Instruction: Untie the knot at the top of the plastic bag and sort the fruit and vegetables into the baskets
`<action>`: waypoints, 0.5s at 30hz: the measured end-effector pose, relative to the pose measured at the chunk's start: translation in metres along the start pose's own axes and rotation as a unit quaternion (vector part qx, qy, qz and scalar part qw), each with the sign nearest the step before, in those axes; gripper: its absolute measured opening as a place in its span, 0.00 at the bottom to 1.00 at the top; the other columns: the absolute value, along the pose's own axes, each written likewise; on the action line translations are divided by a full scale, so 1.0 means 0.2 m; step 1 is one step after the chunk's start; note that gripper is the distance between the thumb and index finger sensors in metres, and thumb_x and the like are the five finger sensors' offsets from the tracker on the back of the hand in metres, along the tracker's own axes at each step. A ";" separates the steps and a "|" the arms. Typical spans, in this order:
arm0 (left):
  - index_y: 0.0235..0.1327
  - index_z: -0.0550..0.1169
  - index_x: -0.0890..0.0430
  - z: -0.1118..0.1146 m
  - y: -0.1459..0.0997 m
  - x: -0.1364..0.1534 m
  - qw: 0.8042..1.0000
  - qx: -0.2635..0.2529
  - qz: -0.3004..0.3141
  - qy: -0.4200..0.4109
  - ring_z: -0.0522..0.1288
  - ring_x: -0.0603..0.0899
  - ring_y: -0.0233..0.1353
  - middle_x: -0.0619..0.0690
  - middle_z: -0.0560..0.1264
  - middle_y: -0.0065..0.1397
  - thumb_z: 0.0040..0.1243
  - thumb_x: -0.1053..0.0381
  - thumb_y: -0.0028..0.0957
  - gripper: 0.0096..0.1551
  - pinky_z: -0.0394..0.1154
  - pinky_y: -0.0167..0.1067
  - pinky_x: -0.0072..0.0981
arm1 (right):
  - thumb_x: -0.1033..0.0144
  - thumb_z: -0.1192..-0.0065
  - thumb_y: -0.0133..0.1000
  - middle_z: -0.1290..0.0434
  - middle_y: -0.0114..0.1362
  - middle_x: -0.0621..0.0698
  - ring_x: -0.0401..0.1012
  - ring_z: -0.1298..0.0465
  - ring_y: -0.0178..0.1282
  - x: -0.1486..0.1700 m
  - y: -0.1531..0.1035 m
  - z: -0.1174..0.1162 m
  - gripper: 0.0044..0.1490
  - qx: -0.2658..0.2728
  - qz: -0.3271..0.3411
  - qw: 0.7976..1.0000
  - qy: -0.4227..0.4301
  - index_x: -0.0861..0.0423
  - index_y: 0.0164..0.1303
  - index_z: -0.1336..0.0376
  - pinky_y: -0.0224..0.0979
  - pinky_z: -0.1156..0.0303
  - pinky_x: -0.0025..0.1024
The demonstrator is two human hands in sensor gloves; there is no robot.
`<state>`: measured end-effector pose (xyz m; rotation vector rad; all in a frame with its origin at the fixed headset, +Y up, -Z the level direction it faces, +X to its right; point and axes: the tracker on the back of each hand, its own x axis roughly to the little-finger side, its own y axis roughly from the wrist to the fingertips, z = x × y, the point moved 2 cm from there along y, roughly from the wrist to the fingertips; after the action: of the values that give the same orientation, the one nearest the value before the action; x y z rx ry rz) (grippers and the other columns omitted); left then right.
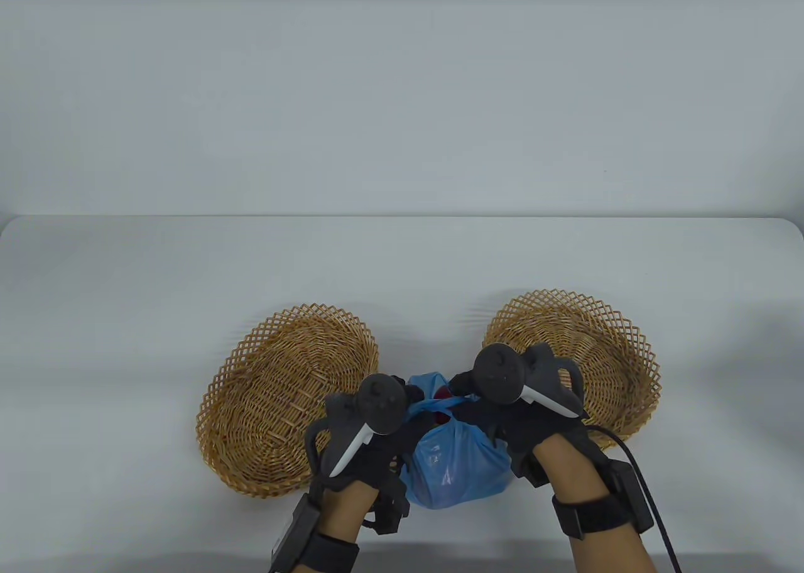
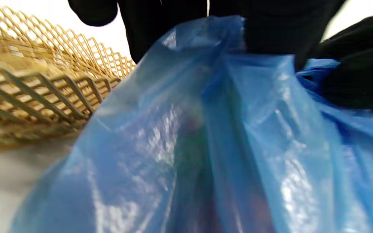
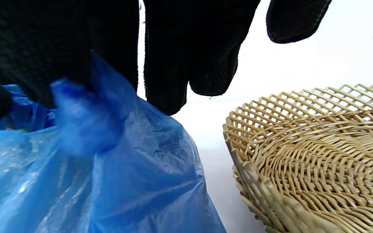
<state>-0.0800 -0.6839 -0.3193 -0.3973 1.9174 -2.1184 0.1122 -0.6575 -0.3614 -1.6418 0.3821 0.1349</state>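
A blue plastic bag (image 1: 453,466) stands on the table between two wicker baskets, its top drawn into a tight twisted band (image 1: 440,404). Something red (image 1: 443,392) shows at the bag's mouth; the rest of the contents are hidden. My left hand (image 1: 402,409) grips the band's left end, and its gloved fingers (image 2: 180,29) hold the blue film (image 2: 206,129) from above. On the other side, my right hand (image 1: 468,400) pinches the band's right end, with a bunched fold (image 3: 86,119) caught under its fingers (image 3: 60,48). Both baskets hold nothing.
The left basket (image 1: 282,403) sits just left of the bag, its rim (image 2: 44,87) close beside the film. The right basket (image 1: 597,359) lies behind my right hand, near the bag in the right wrist view (image 3: 316,155). A cable (image 1: 647,491) trails from my right wrist.
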 end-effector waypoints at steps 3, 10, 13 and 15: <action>0.60 0.79 0.37 -0.03 -0.01 0.03 1.000 -0.022 -0.011 -0.012 0.73 0.55 0.79 0.39 0.72 0.79 0.64 0.38 0.51 0.23 0.60 0.81 0.56 | 0.51 0.26 0.47 0.20 0.66 0.50 0.50 0.26 0.74 0.02 0.00 0.02 0.25 0.015 -0.013 1.000 -0.017 0.45 0.54 0.26 0.79 0.47 0.70; 0.58 0.81 0.41 -0.09 -0.03 0.11 0.997 -0.055 -0.039 -0.030 0.76 0.57 0.74 0.43 0.76 0.75 0.65 0.40 0.50 0.23 0.63 0.77 0.57 | 0.51 0.28 0.48 0.20 0.66 0.52 0.52 0.26 0.73 0.17 -0.01 0.07 0.25 0.025 -0.056 0.998 0.010 0.46 0.54 0.26 0.77 0.47 0.71; 0.57 0.81 0.43 -0.12 -0.03 0.14 0.996 -0.063 -0.050 -0.037 0.77 0.58 0.73 0.45 0.77 0.74 0.65 0.40 0.49 0.23 0.64 0.75 0.58 | 0.50 0.30 0.49 0.21 0.67 0.52 0.53 0.27 0.74 0.24 -0.02 0.08 0.26 0.002 -0.070 0.997 0.040 0.46 0.55 0.26 0.77 0.47 0.72; 0.57 0.81 0.43 -0.13 -0.04 0.15 0.995 -0.065 -0.051 -0.048 0.78 0.59 0.72 0.45 0.77 0.73 0.65 0.40 0.49 0.23 0.64 0.74 0.58 | 0.49 0.30 0.50 0.21 0.68 0.53 0.53 0.28 0.74 0.27 -0.02 0.08 0.26 -0.003 -0.071 0.995 0.066 0.47 0.56 0.26 0.77 0.48 0.72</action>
<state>-0.1181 -0.6701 -0.3134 -0.6252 2.0268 -2.0012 0.1662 -0.6497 -0.3764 -1.6828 0.3637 -0.0796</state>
